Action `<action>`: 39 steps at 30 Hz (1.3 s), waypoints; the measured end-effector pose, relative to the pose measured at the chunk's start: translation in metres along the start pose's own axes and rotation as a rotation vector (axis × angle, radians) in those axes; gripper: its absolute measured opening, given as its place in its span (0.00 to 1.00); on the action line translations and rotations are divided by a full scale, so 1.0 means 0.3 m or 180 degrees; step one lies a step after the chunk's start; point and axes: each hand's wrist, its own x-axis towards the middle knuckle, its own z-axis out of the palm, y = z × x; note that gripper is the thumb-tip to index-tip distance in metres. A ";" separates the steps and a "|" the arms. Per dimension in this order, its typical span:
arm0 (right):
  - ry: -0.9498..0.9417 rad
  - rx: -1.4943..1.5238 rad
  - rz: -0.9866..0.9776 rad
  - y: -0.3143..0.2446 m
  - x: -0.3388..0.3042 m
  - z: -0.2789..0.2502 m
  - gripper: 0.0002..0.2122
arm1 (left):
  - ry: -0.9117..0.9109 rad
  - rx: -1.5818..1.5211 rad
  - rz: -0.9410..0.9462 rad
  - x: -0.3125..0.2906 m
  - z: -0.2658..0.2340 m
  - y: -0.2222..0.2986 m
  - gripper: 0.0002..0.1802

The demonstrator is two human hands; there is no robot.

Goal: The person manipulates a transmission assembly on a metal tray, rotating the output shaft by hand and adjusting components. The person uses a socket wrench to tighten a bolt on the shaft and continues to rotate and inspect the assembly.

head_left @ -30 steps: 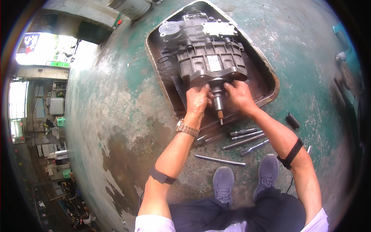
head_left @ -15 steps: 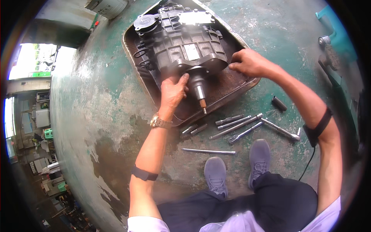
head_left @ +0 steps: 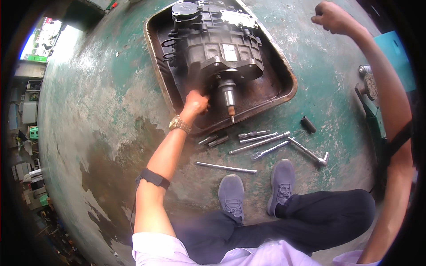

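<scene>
A dark grey gearbox (head_left: 222, 48) lies in a rusty metal tray (head_left: 290, 84), its splined input shaft (head_left: 229, 95) pointing toward me. Beside that shaft, at the gearbox's near left corner, is my left hand (head_left: 196, 103). Its fingers are curled in; what they hold, if anything, is hidden, and the area above them is blurred. My right hand (head_left: 333, 17) is away from the gearbox, raised over the floor at the far right. Its fingers are closed, and I cannot make out anything in them.
Several ratchets and extension bars (head_left: 259, 142) lie before my shoes (head_left: 231, 195), with a long bar (head_left: 225, 167) nearer. Two sockets (head_left: 217, 141) lie by the tray's near edge, a dark socket (head_left: 308, 124) farther right. A turquoise object (head_left: 397, 57) stands at the right.
My right hand has moved from the gearbox's right side out to the far right. My left hand has shifted slightly down, its thumb off the gearbox's front. The whole view has shifted a little.
</scene>
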 end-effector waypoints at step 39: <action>-0.0371 0.2112 0.0783 -0.489 -0.260 0.927 0.12 | 0.0314 -0.0899 0.0992 0.081 0.100 -0.052 0.16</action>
